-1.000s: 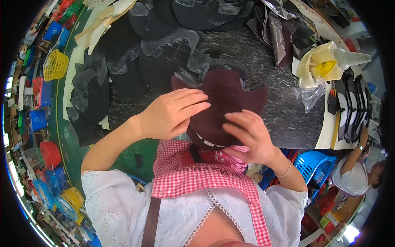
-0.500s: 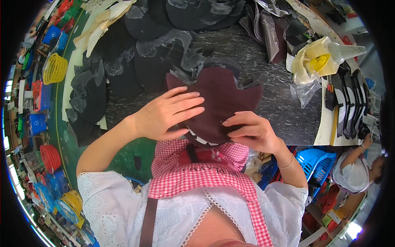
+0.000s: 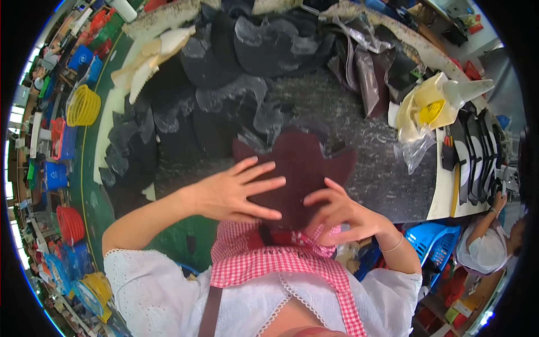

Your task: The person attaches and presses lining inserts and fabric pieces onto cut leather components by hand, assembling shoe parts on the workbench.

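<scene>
A dark maroon cut piece (image 3: 297, 174), leather-like with pointed corners and a rounded near edge, lies at the table's near edge in front of my apron. My left hand (image 3: 238, 191) rests flat on its left part with the fingers spread. Over its lower right edge is my right hand (image 3: 342, 210), fingers apart and slightly bent, the fingertips touching or just above the surface. Behind the maroon piece, a black piece with a clear film-like patch shows partly.
Black cut pieces (image 3: 224, 123) with shiny film patches overlap along the table's left and far side. A yellowish container with a cone nozzle (image 3: 432, 106) stands at right, near dark strips (image 3: 474, 157). A blue basket (image 3: 429, 241) sits below right; another person (image 3: 485, 244) works beyond.
The table and maroon piece sit lower in the picture. My left fingers have spread wider. My right fingers have lifted and opened somewhat; the white notched near edge no longer shows.
</scene>
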{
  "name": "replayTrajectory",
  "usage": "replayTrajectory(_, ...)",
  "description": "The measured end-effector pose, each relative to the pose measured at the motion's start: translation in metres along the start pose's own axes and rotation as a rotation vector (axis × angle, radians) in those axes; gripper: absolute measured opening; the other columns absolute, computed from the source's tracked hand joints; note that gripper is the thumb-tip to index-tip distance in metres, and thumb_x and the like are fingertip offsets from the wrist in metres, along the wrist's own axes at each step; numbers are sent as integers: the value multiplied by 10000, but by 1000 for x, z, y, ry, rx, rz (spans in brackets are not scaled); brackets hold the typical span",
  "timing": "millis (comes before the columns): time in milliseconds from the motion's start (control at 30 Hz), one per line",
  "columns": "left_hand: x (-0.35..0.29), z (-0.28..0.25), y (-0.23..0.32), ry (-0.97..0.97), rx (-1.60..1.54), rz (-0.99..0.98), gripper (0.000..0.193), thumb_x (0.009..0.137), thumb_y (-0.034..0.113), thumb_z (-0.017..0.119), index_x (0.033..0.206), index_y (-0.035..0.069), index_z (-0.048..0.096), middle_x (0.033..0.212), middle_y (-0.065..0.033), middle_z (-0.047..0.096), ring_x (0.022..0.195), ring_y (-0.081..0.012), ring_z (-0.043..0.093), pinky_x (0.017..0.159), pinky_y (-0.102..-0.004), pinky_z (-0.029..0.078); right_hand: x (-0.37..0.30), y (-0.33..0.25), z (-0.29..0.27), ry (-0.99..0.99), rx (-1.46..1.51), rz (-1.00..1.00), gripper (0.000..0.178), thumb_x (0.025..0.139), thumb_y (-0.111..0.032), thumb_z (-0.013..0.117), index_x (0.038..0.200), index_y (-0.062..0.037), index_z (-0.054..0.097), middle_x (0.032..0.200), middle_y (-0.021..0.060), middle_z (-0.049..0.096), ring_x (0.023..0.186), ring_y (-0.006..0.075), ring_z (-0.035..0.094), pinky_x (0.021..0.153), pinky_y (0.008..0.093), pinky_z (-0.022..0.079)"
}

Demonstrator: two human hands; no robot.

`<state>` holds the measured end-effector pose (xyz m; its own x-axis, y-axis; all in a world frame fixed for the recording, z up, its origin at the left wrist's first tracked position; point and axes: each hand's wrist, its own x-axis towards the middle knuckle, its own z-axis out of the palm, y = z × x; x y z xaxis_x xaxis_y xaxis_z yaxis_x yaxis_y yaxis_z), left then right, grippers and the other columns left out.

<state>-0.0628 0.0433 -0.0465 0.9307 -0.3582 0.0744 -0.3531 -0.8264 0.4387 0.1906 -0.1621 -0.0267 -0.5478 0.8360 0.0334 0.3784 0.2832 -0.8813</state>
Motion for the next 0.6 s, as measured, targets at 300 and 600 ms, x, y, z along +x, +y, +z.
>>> replayTrajectory(300,44,-10,-15,638,158,-269,673,726,172,760,1317,41,466,1244,-124,546,1172,-295,514,1021,-489,334,84,17,-44,712,-747,143,235,754,-155,734,967,-111,643,969,39,560,935,237,551,827,368,398)
replayTrajectory(600,49,5,-30,562,3,-414,869,700,200,794,1417,28,335,1288,-124,525,1205,-315,486,1062,-459,332,89,40,-45,555,-655,278,187,761,-204,740,878,-120,621,899,32,550,924,213,558,819,363,390)
